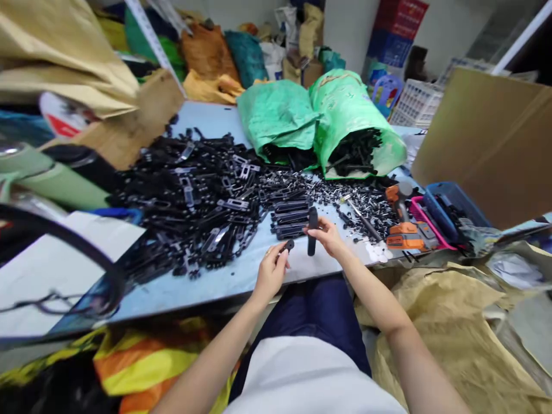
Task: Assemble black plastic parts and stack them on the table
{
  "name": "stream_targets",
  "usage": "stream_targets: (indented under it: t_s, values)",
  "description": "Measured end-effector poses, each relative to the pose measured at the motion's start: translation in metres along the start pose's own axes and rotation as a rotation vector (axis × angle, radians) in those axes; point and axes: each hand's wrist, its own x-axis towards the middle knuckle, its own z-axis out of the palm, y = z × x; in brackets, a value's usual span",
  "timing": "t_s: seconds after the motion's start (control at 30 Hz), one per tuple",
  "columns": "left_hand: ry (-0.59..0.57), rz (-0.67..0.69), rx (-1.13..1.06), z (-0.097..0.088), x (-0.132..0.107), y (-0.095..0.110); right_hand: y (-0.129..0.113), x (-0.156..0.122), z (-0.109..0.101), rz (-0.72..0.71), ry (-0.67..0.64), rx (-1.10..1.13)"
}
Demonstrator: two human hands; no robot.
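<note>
My right hand (pixel 326 236) is closed on a flat, elongated black plastic part (pixel 312 231), which stands upright above the front edge of the table (pixel 241 287). To its left, my left hand (pixel 272 268) pinches a small black piece with a rounded end (pixel 289 245). A short gap separates the two pieces. Just beyond my hands lies a neat stack of long black parts (pixel 291 218). A large heap of black slotted pieces (pixel 194 201) spreads over the table on the left, and small metal and black hardware (pixel 293 183) is scattered behind the stack.
Two green sacks (pixel 280 115) with black parts spilling out stand at the back. On the right are an orange cordless driver (pixel 405 227), a blue bin (pixel 448 210) and a cardboard sheet (pixel 483 149). Brown paper sacks (pixel 457 333) sit below, right of my legs.
</note>
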Motion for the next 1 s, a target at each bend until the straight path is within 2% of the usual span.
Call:
stream_targets:
  t_s: [0.1,0.2,0.27,0.33,0.37,0.43,0.53,0.6,0.67,0.73,0.9,1.0]
  values:
    - [0.090,-0.046,-0.026,-0.012,-0.002,-0.010,0.018,-0.005,-0.008,-0.071,-0.073,-0.110]
    - [0.154,-0.051,0.023,-0.026,-0.001,-0.020,0.027,-0.018,-0.039,-0.179,-0.079,-0.596]
    - [0.159,-0.078,0.032,-0.030,0.001,-0.026,0.030,-0.023,-0.055,-0.199,-0.156,-0.972]
    - [0.148,-0.118,0.002,-0.027,0.004,-0.028,0.035,-0.020,-0.056,-0.213,-0.244,-1.254]
    - [0.133,-0.131,-0.019,-0.023,0.005,-0.028,0.038,-0.017,-0.051,-0.221,-0.268,-1.313]
    - [0.091,-0.128,-0.056,-0.013,0.008,-0.025,0.044,-0.008,-0.034,-0.213,-0.248,-1.211]
    - [0.033,-0.075,-0.085,0.002,0.012,-0.019,0.046,-0.001,-0.008,-0.083,-0.168,-0.748]
    - [0.020,-0.035,-0.067,0.008,0.013,-0.015,0.041,-0.001,0.000,0.054,-0.185,-0.469]
    - [0.036,0.022,0.009,0.010,0.012,-0.012,0.033,-0.004,0.002,0.138,-0.248,-0.307]
    - [0.062,0.097,0.120,0.008,0.011,-0.008,0.025,-0.004,-0.001,0.098,-0.285,-0.289]
    - [0.085,0.248,0.338,0.004,0.009,-0.003,0.013,0.002,-0.007,-0.197,-0.377,-0.564]
    - [0.088,0.315,0.392,0.004,0.011,-0.004,0.010,0.005,-0.010,-0.337,-0.373,-0.658]
